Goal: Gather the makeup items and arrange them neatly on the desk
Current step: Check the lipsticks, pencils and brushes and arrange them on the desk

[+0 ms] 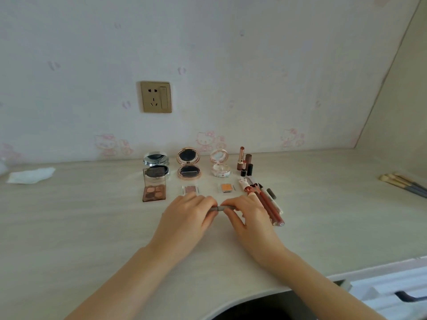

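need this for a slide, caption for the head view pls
Both hands, left and right, grip a grey pencil on the desk before rows of compacts and lipsticks.

Both hands [219, 212] around grey stick [218, 208]

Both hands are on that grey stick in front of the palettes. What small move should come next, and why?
Probably carry the grey stick right and lay it alongside the pencils. The left hand and right hand pinch its two ends, it seems to be a slim pencil-type item, and the other slim sticks already lie side by side there, right of the orange pan.
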Demonstrator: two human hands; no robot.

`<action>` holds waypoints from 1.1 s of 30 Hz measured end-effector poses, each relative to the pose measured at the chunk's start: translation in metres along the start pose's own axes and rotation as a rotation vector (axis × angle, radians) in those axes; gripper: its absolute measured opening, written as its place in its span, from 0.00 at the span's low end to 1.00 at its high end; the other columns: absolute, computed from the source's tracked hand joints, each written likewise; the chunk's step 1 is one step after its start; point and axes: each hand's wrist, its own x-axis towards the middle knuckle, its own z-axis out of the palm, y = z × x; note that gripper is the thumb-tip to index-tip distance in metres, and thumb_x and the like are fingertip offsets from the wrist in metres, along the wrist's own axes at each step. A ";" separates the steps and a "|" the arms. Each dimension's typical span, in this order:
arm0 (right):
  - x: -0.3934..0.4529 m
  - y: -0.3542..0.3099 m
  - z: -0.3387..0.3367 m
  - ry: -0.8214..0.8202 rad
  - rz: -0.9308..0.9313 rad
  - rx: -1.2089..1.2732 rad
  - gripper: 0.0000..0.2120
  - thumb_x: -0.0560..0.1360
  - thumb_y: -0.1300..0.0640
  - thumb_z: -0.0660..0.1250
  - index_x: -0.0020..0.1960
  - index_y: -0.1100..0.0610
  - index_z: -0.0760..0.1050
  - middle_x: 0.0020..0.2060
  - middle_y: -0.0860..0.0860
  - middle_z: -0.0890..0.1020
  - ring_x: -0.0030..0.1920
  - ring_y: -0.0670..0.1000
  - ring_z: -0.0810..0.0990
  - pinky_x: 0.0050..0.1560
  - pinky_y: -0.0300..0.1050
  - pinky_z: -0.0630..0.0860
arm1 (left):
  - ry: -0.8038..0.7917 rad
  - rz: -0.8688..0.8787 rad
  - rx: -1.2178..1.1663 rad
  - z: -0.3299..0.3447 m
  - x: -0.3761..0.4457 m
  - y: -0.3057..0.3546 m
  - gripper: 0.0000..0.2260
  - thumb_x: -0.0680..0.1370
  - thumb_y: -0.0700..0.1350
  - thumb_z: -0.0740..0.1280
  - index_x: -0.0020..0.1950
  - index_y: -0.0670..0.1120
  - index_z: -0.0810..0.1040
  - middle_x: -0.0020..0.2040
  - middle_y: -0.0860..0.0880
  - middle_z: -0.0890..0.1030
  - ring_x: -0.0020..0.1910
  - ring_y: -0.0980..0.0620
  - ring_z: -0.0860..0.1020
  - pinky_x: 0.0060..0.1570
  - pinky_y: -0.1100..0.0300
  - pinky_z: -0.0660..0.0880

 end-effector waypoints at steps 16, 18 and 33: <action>-0.007 -0.004 0.007 0.113 -0.303 -0.271 0.04 0.73 0.62 0.72 0.48 0.59 0.83 0.38 0.52 0.81 0.39 0.57 0.76 0.39 0.51 0.75 | -0.008 0.102 0.167 -0.003 -0.008 -0.010 0.19 0.79 0.54 0.56 0.37 0.46 0.79 0.30 0.52 0.76 0.26 0.51 0.75 0.22 0.60 0.68; -0.007 -0.004 0.007 0.126 -0.319 -0.294 0.05 0.73 0.61 0.72 0.48 0.59 0.83 0.39 0.52 0.81 0.40 0.57 0.76 0.39 0.51 0.75 | -0.043 0.064 0.190 -0.003 -0.010 -0.012 0.21 0.79 0.58 0.53 0.37 0.47 0.76 0.27 0.52 0.74 0.24 0.50 0.74 0.21 0.61 0.62; -0.009 -0.001 0.005 0.192 -0.174 -0.206 0.07 0.72 0.63 0.72 0.50 0.58 0.83 0.43 0.51 0.80 0.45 0.57 0.77 0.42 0.49 0.77 | -0.150 -0.055 -0.022 -0.001 -0.011 -0.015 0.13 0.81 0.50 0.56 0.49 0.45 0.77 0.43 0.51 0.71 0.39 0.53 0.72 0.39 0.56 0.70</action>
